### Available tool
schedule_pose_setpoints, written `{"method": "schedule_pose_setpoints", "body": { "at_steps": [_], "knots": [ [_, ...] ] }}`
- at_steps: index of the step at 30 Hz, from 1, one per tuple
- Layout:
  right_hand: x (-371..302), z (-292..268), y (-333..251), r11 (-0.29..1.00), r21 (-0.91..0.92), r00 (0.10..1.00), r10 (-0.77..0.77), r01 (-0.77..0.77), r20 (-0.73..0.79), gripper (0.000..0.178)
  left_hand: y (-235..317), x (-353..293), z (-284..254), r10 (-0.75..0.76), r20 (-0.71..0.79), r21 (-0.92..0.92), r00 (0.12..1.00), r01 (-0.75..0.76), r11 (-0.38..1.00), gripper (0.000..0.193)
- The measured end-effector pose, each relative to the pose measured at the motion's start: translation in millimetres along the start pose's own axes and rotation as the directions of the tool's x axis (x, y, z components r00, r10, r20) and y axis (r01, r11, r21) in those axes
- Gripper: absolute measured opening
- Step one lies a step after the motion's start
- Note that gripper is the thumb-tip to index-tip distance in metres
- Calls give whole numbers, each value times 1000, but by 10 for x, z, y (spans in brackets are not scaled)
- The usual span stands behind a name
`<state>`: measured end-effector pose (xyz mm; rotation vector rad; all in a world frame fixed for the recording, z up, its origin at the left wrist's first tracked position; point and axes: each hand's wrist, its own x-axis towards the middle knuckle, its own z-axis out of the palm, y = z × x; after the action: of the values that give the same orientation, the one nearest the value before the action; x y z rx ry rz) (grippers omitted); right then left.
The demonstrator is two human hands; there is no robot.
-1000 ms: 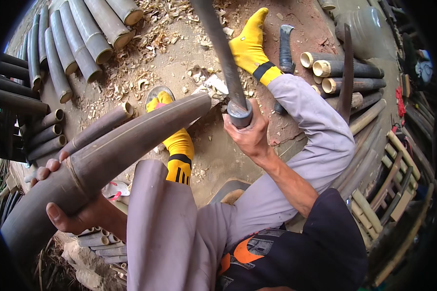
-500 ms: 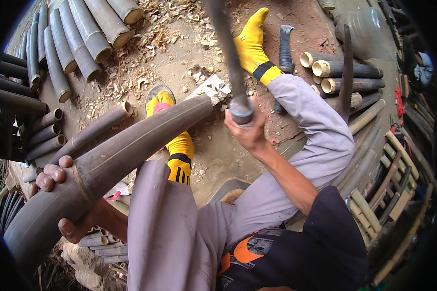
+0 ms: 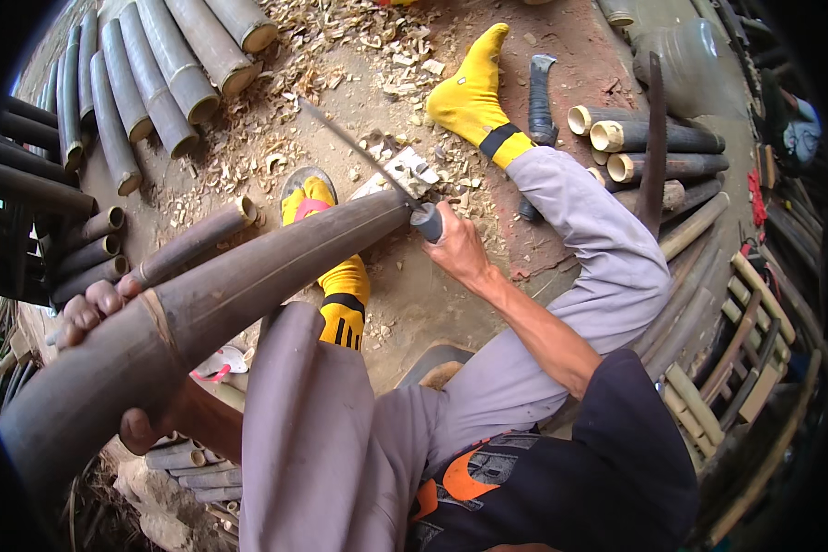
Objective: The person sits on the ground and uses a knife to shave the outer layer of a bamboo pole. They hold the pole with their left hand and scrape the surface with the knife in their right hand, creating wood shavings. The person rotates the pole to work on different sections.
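Observation:
A thick grey-brown bamboo pole [image 3: 248, 267] slants across from the lower left, over my raised left knee, to a far end near the middle. My left hand [image 3: 92, 308] is wrapped around its lower part beside the node ring, fingers over the far side and thumb on the near side. Closed on a dark handle, my right hand [image 3: 463, 247] grips a machete [image 3: 363, 155]. Its long thin blade points up and left, just at the bamboo's far end. Whether blade and bamboo touch, I cannot tell. A pale piece of wood [image 3: 407, 170] lies on the ground beyond that end.
Cut bamboo lengths [image 3: 161, 78] lie in rows at the upper left, and shorter bamboo tubes [image 3: 658, 136] are stacked at the right. Pale shavings [image 3: 267, 147] litter the ground. A dark upright blade [image 3: 653, 147] and a black-wrapped tool [image 3: 541, 101] are near my right leg.
My right hand has turned and come slightly left and down. The machete has swung from standing up to lying across toward the upper left. The bamboo has shifted only slightly.

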<state>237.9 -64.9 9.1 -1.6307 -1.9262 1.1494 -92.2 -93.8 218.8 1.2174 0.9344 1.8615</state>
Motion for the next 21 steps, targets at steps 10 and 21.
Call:
{"method": "schedule_pose_setpoints", "body": {
  "at_steps": [10, 21],
  "knots": [
    [-73, -353, -576, 972, 223, 966, -18, 78, -258, 26, -195, -79, 352, 113, -516, 259, 849, 29, 966, 62],
    [-27, -347, -285, 985, 168, 987, 61, -35, -149, 33, -265, -101, 244, 80, -400, 122, 913, -34, 992, 67]
  ]
}}
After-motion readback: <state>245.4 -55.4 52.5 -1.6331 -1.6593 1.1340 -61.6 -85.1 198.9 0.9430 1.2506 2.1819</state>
